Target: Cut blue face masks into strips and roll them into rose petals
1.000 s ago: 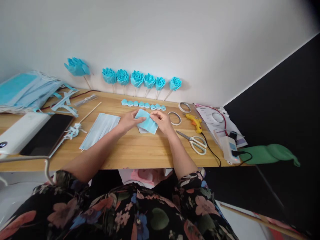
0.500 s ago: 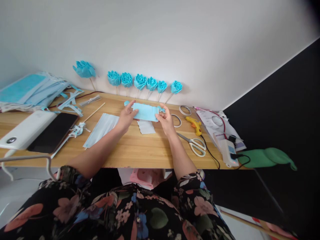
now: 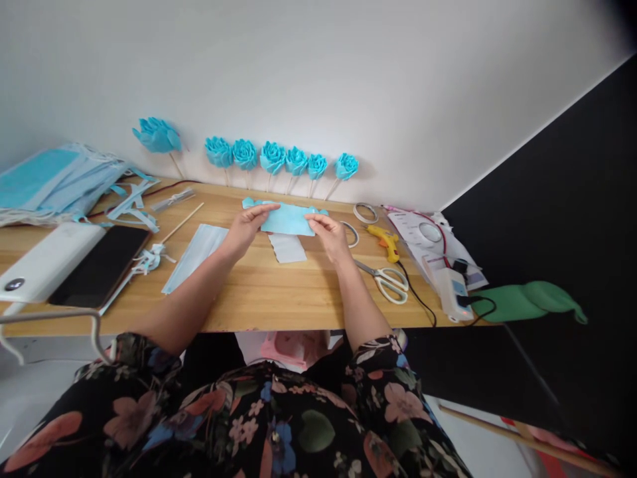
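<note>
Both ends of the blue sheet (image 3: pixel 287 220) are pinched; the left hand (image 3: pixel 243 231) has one end and the right hand (image 3: pixel 332 238) the other, the hands apart with the sheet spanning between them over the wooden table (image 3: pixel 279 299); the white piece (image 3: pixel 289 249) lies just on the near side, the small folded pieces (image 3: pixel 249 202) partly hidden behind; uneven pull could crease or tear thin material, or a loose pinch could drop an end; a forward drift might scatter that row; whether the sheet is doubled, I can't quite tell.
</note>
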`<action>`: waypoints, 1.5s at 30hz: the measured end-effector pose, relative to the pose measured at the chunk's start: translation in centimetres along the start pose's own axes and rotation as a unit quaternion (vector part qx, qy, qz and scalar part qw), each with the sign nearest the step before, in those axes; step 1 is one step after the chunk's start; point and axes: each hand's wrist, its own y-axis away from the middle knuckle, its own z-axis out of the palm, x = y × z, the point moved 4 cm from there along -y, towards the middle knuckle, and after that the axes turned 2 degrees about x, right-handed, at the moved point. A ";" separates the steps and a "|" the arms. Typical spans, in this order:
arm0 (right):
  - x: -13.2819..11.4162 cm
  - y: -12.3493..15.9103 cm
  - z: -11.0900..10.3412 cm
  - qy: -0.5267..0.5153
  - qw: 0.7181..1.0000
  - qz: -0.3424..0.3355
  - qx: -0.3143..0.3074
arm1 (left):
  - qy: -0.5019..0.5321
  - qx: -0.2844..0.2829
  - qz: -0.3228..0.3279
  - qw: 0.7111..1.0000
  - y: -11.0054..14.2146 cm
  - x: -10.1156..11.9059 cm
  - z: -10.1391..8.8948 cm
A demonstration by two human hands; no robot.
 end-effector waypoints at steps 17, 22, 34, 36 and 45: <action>0.1 -0.2 -0.4 0.086 0.995 -0.028 0.037 | -0.218 0.062 0.053 0.973 -0.6 0.1 -1.1; -0.1 -0.2 -0.5 0.115 0.992 -0.030 0.044 | -0.228 0.077 0.043 0.970 -0.7 -0.2 -1.2; -0.4 0.2 -0.1 0.116 0.992 -0.049 0.015 | -0.131 0.070 0.010 0.989 -0.6 -0.3 -0.4; -0.3 0.2 -0.1 0.110 0.993 -0.045 0.018 | -0.106 0.068 -0.007 0.992 -0.5 -0.3 -0.2; -0.1 -0.1 -0.2 0.065 0.997 -0.025 0.015 | -0.128 0.088 -0.009 0.988 -0.2 0.6 -0.3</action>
